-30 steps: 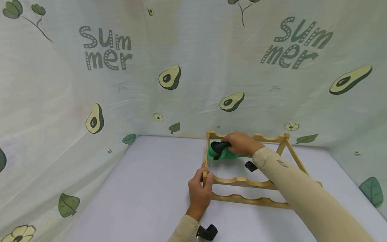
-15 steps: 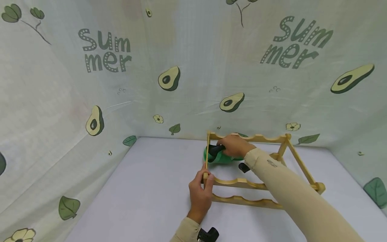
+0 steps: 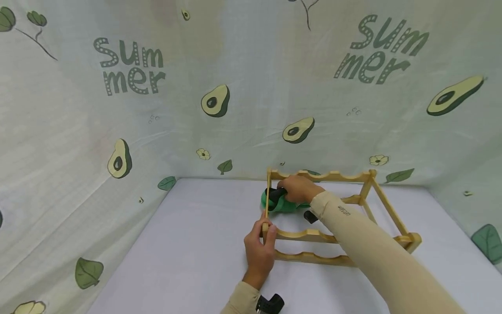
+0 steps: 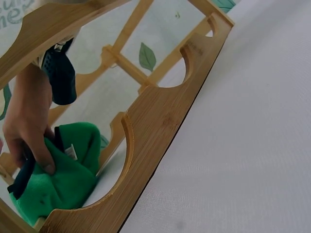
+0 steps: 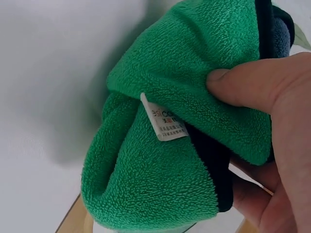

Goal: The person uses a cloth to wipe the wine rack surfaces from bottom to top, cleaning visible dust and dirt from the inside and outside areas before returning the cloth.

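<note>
A wooden rack (image 3: 310,236) with scalloped rails stands on the white table. My left hand (image 3: 260,253) grips its front left corner, thumb on the near side of the post. Inside the frame, toward the back left, my right hand (image 3: 300,189) pinches a green plush cloth (image 3: 288,206) with dark edging. The right wrist view shows the thumb pressed on the folded cloth (image 5: 146,170), beside a small white label (image 5: 167,125). In the left wrist view the bunched cloth (image 4: 70,179) hangs low behind the scalloped rail (image 4: 150,116), near the rack's end.
Each wrist carries a black camera, one (image 3: 270,304) below the left sleeve and one (image 3: 310,216) under the right. The right forearm (image 3: 364,240) crosses over the rack's front rails. A curtain (image 3: 251,87) printed with avocados and lettering hangs behind the table (image 3: 176,244).
My right hand has moved left with the green cloth, toward the rack's left end. My left hand has kept its hold on the corner.
</note>
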Demonstrator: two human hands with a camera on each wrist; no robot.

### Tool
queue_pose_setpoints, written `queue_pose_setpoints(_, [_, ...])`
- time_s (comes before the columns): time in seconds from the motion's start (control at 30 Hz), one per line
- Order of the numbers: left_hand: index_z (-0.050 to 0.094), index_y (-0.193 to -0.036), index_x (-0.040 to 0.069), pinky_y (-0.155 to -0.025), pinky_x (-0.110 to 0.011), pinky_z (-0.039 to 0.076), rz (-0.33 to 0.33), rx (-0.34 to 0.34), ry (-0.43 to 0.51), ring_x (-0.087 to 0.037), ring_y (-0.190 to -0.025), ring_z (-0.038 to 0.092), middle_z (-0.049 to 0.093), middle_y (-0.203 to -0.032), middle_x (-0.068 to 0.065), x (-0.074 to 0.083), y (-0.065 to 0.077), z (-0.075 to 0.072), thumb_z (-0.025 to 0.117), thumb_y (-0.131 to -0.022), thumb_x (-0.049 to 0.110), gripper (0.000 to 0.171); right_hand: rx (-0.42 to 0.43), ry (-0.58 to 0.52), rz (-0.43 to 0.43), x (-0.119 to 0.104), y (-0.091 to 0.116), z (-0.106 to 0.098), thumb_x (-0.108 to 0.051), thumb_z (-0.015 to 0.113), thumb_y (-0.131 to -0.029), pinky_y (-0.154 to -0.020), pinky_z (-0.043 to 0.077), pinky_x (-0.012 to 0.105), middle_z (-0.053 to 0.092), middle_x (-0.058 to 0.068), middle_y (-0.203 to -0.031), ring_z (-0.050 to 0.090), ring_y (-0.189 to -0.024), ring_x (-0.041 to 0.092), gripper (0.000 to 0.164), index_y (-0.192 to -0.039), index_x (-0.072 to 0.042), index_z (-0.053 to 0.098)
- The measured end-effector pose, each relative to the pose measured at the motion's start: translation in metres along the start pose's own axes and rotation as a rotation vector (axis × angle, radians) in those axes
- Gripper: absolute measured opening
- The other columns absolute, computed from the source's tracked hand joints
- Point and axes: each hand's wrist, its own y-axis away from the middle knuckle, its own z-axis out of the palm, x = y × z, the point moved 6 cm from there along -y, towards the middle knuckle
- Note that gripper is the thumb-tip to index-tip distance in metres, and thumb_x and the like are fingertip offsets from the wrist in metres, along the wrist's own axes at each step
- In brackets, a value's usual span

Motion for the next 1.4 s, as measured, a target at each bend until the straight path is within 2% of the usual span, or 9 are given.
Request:
queue_pose_setpoints(0.17, [0.061,-0.095,0.002,-0.061,-0.019,0.045,0.010,0.032,-0.015,-0.009,-0.070,0.055,0.059,-0.075,0.000,0.006,0.001,-0.007,0.064,-0.094,0.003,0.003,-0.034,-0.002,-0.010,-0.003,-0.004,0.011,-0.013,0.072,-0.089,-0.089,0.052,0.042,0.071,0.001,-0.109,0.065,-0.093,0.017,0.036,-0.124,-0.016,0.069])
queue_pose_setpoints(0.33, [0.060,-0.093,-0.003,-0.060,-0.017,0.044,0.030,0.032,0.001,-0.009,-0.066,0.053,0.060,-0.074,-0.004,0.030,-0.008,-0.009,0.063,-0.094,0.000,0.004,-0.042,0.045,0.041,0.002,-0.003,0.009,-0.019,0.075,-0.089,-0.089,0.051,0.043,0.070,0.002,-0.109,0.065,-0.095,0.020,0.035,-0.123,-0.018,0.069])
queue_pose_setpoints(0.43, [0.060,-0.092,-0.004,-0.063,-0.018,0.045,0.033,0.044,0.006,-0.009,-0.072,0.057,0.058,-0.072,-0.003,0.040,-0.012,-0.011,0.062,-0.094,-0.001,0.004,-0.060,0.054,0.044,0.003,-0.001,0.007,-0.021,0.076,-0.089,-0.088,0.051,0.044,0.070,0.002,-0.107,0.065,-0.093,0.020,0.035,-0.123,-0.017,0.069])
queue_pose_setpoints(0.6, [0.061,-0.094,-0.001,-0.070,-0.020,0.048,0.013,0.036,0.014,-0.014,-0.076,0.059,0.053,-0.071,0.000,0.041,-0.013,-0.009,0.062,-0.092,-0.005,0.005,-0.067,0.047,0.052,0.007,0.001,0.005,-0.021,0.076,-0.089,-0.088,0.051,0.044,0.071,0.000,-0.107,0.064,-0.092,0.018,0.035,-0.122,-0.017,0.070])
queue_pose_setpoints(0.7, [0.061,-0.094,0.000,-0.074,-0.022,0.050,0.020,0.033,0.016,-0.021,-0.088,0.067,0.059,-0.075,-0.001,0.040,-0.014,-0.007,0.062,-0.091,-0.006,0.007,-0.057,0.037,0.051,0.010,0.003,0.003,-0.021,0.076,-0.088,-0.091,0.051,0.045,0.071,0.000,-0.110,0.066,-0.097,0.019,0.034,-0.122,-0.016,0.072])
queue_pose_setpoints(0.83, [0.061,-0.094,0.001,-0.075,-0.020,0.050,0.046,0.029,0.010,-0.029,-0.097,0.070,0.065,-0.078,-0.004,0.040,-0.015,-0.005,0.063,-0.090,-0.006,0.009,-0.066,0.016,0.066,0.017,0.007,0.003,-0.023,0.077,-0.088,-0.092,0.050,0.046,0.071,0.001,-0.113,0.066,-0.102,0.021,0.036,-0.122,-0.017,0.072])
queue_pose_setpoints(0.93, [0.061,-0.095,0.002,-0.071,-0.018,0.049,0.046,0.017,0.015,-0.019,-0.084,0.067,0.063,-0.077,-0.004,0.041,-0.015,-0.003,0.062,-0.090,-0.006,0.009,-0.082,0.020,0.090,0.022,0.012,0.002,-0.024,0.078,-0.088,-0.091,0.051,0.046,0.071,0.001,-0.113,0.066,-0.102,0.022,0.036,-0.123,-0.017,0.072])
queue_pose_setpoints(1.07, [0.061,-0.095,0.002,-0.062,-0.018,0.047,0.041,0.025,0.008,-0.009,-0.069,0.056,0.061,-0.075,-0.003,0.041,-0.014,-0.003,0.063,-0.089,-0.007,0.010,-0.096,0.026,0.102,0.023,0.015,-0.001,-0.023,0.078,-0.087,-0.089,0.051,0.046,0.071,0.002,-0.109,0.066,-0.097,0.021,0.035,-0.121,-0.014,0.072])
queue_pose_setpoints(1.4, [0.060,-0.094,0.003,-0.059,-0.015,0.043,0.034,0.017,-0.005,-0.006,-0.065,0.049,0.057,-0.072,-0.002,0.042,-0.013,-0.004,0.063,-0.090,-0.005,0.010,-0.128,0.080,0.168,0.038,0.026,-0.009,-0.019,0.076,-0.085,-0.076,0.051,0.043,0.067,0.002,-0.087,0.058,-0.075,0.018,0.018,-0.100,-0.010,0.073])
